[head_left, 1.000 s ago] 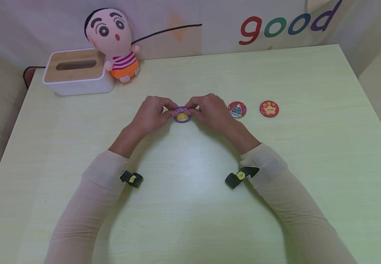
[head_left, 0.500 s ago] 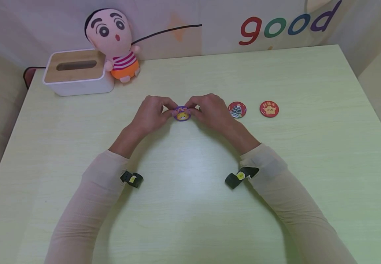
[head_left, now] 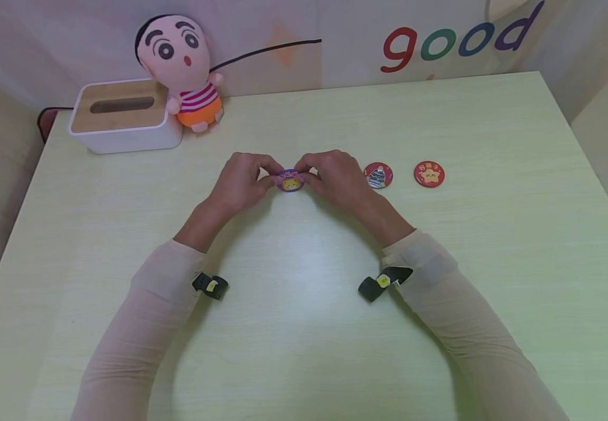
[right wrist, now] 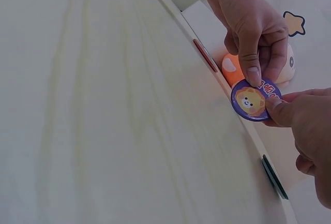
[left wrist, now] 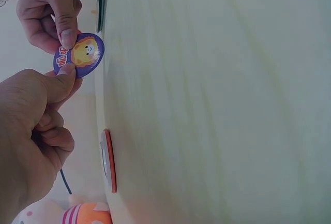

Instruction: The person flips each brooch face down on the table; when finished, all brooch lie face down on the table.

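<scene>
A round purple button badge with a yellow lion cub and lettering is held above the table between both hands. My left hand pinches its left edge between thumb and index finger. On the opposite edge, my right hand pinches it the same way. The badge's printed face is tilted up, and both thumbs lie on its front in the left wrist view. Beside the right wrist lies a red badge with a Christmas tree. Farther right is a red badge with a star figure.
A red-rimmed disc lies on the table in the left wrist view, hidden behind the left hand in the head view. A white tissue box with a wooden lid and a plush doll stand at the back left of the table.
The purple badge has tipped slightly, its lower edge a little higher and its face looking narrower. Both hands stay in place with the same pinch.
</scene>
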A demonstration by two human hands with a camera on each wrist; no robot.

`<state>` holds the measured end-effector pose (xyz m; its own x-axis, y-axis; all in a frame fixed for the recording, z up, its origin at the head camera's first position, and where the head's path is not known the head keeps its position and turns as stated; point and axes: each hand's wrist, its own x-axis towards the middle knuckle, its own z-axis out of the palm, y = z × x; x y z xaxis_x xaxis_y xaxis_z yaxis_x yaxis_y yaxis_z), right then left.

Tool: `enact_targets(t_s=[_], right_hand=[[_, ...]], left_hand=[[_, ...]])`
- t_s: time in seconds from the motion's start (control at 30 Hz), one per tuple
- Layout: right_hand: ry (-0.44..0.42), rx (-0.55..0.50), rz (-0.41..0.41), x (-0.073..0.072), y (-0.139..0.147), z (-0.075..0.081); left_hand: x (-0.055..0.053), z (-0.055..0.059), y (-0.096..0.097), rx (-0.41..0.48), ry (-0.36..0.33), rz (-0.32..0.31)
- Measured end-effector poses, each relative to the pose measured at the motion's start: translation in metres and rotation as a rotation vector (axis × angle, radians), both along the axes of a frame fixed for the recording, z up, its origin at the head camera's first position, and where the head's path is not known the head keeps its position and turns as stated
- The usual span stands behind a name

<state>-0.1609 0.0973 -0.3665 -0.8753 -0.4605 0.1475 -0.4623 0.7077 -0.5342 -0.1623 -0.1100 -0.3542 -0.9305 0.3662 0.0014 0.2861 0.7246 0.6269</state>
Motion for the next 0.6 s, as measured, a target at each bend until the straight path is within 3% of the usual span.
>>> enact_targets(t_s=[0.6], right_hand=[[0.069,0.001,0.024,0.0013,-0.0002,0.0000]], left_hand=[[0.0017,0.0031,-0.0002,-0.022,0.000,0.009]])
